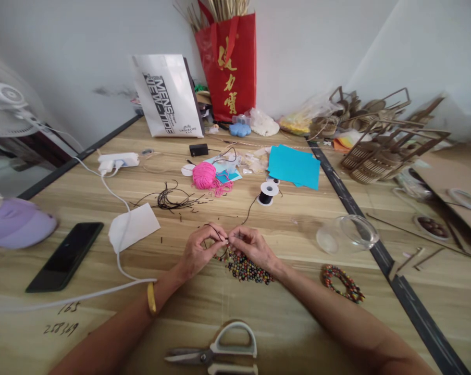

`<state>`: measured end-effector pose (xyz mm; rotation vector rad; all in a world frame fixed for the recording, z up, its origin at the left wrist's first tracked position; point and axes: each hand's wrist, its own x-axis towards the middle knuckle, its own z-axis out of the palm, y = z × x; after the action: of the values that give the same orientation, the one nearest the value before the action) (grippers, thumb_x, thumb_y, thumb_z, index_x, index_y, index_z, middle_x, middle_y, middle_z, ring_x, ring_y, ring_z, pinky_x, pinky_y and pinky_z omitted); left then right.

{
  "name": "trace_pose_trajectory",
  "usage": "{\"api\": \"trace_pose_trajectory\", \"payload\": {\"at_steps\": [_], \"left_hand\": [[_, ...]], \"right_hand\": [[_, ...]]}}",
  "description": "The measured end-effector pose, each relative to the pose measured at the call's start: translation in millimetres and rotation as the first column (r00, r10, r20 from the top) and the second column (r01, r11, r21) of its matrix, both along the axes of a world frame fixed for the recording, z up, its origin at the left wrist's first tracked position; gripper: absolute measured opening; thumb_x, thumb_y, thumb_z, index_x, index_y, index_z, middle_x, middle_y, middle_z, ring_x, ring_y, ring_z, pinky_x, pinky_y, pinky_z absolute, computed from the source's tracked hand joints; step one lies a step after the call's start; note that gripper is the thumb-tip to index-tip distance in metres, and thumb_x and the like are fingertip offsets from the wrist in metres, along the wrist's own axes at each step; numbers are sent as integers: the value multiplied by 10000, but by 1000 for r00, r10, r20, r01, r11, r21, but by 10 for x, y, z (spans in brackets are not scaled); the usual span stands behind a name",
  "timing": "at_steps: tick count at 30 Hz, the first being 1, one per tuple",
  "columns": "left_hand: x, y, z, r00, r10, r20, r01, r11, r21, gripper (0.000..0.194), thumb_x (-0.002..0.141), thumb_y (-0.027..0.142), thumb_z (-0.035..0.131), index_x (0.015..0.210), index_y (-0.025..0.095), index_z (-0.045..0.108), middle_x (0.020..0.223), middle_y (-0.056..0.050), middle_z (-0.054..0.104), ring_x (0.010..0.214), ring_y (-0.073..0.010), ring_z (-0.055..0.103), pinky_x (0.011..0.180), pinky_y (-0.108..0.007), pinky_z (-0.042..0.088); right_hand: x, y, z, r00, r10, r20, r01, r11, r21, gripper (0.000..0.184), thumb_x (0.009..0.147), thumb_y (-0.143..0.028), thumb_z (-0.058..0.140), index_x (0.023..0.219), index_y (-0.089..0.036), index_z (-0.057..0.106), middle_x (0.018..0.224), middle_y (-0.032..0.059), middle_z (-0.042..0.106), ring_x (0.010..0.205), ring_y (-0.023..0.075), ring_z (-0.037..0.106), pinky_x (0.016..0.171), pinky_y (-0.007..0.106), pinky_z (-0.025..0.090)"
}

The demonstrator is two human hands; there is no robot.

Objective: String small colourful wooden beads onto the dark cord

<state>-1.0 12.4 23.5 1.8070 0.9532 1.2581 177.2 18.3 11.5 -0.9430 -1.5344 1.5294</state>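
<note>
My left hand [205, 245] pinches a black cord [212, 227] between thumb and fingers, and a loop of it curves above the knuckles. Fingertip to fingertip with it, my right hand [253, 249] is closed on the same cord. From there the cord runs up to a white spool [267, 193] wound with black cord. Below the hands lies a pile of small multicoloured beads [250, 269]. A finished-looking beaded bracelet [343, 284] rests to the right. Whether a bead sits between the fingertips is too small to tell.
Scissors [210, 354] lie at the near edge. To the left are a phone [64, 257], a white card [134, 227] and a white cable [120, 255]. A clear jar [348, 234] lies on its side at right. Pink yarn [204, 175] and blue sheets [294, 165] are farther back.
</note>
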Motion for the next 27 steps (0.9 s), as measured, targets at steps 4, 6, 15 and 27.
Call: {"api": "trace_pose_trajectory", "payload": {"at_steps": [4, 6, 15, 27], "left_hand": [[-9, 0, -46, 996, 23, 82, -16, 996, -93, 96, 783, 165, 646, 723, 163, 571, 828, -64, 645, 834, -174, 625, 776, -302, 489], [-4, 2, -62, 988, 59, 140, -40, 990, -137, 100, 779, 177, 651, 730, 164, 565, 833, -55, 647, 847, -169, 625, 794, -298, 489], [-2, 48, -50, 936, 148, 320, -12, 920, -392, 170, 740, 234, 704, 716, 158, 554, 859, -31, 703, 837, -148, 638, 779, -267, 488], [-26, 68, -125, 934, 56, 352, 142, 848, -511, 175, 766, 250, 692, 734, 145, 557, 769, -27, 721, 686, -134, 633, 642, -243, 494]], "right_hand": [[49, -1, 66, 984, -101, 144, 79, 985, 153, 208, 863, -351, 534, 785, -162, 573, 622, -24, 542, 534, 89, 488, 487, 192, 383], [72, 3, 92, 962, -176, 206, 119, 957, 264, 165, 859, -285, 514, 762, -161, 561, 624, -23, 534, 548, 91, 481, 496, 192, 368], [54, -18, 37, 939, -193, 285, 50, 895, 442, 135, 890, -218, 463, 816, -168, 564, 663, -17, 543, 569, 92, 482, 523, 191, 362], [69, -39, 79, 863, -205, 463, -149, 771, 619, 167, 904, -154, 419, 751, -183, 480, 657, -1, 503, 573, 113, 450, 566, 215, 338]]}}
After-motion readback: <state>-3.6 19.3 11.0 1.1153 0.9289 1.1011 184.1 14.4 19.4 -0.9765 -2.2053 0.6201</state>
